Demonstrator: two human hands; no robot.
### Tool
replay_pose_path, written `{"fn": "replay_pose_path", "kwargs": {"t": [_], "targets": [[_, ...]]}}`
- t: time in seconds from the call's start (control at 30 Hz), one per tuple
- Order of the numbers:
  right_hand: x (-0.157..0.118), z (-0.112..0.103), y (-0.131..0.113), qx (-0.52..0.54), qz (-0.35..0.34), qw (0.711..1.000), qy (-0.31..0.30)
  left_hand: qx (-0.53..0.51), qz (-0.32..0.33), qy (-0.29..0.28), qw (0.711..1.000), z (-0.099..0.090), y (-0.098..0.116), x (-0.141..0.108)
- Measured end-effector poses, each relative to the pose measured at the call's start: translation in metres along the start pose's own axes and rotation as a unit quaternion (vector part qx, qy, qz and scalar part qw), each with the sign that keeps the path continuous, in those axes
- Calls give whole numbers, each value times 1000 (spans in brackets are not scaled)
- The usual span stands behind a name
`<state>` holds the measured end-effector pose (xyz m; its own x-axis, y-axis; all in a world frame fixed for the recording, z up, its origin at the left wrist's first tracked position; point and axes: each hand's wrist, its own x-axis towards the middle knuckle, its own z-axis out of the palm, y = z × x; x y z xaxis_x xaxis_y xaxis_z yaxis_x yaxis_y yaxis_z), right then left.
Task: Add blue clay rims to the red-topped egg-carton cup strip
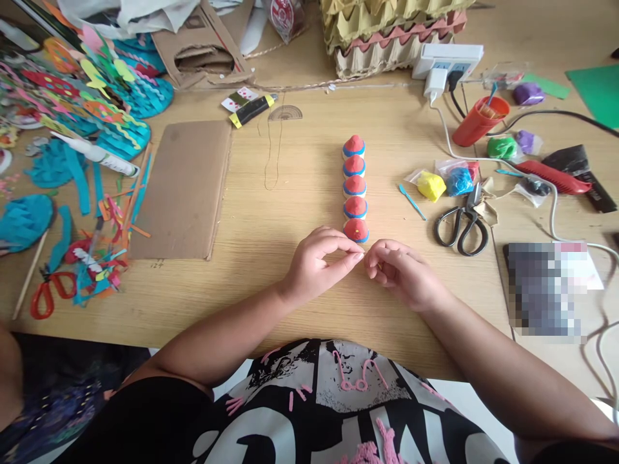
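Observation:
Several red domes with blue rims, joined in a column, lie on the table in front of me. The nearest dome has a small yellow dot on it. Just below that dome, my left hand pinches thumb and forefinger together; whatever is between the tips is too small to name. My right hand is close beside it with curled fingers, and a tiny yellowish bit shows among them. The fingertips of both hands nearly meet. A yellow clay lump in plastic lies to the right of the column.
Black-handled scissors, a blue stick tool, a blue clay pack and a red cup are on the right, with a white cable. Cardboard, a glue tube and red scissors lie left. Egg trays stand behind.

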<state>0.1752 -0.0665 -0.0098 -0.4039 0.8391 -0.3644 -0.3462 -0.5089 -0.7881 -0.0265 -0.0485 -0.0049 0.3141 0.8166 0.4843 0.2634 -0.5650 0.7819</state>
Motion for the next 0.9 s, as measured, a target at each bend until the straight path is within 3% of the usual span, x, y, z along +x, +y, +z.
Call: {"fn": "replay_pose_path", "kwargs": {"t": [0.23,0.5,0.9], "targets": [[-1,3,0,12,21,1000,9,-5,4,-5,1000,1,0,-1],[-1,2,6,-10,-1,998,60,111,88,14,990,0,-4,-1],[-5,3,2,-211,-103,971,38,229,130,22,964,-1,-4,-3]]}}
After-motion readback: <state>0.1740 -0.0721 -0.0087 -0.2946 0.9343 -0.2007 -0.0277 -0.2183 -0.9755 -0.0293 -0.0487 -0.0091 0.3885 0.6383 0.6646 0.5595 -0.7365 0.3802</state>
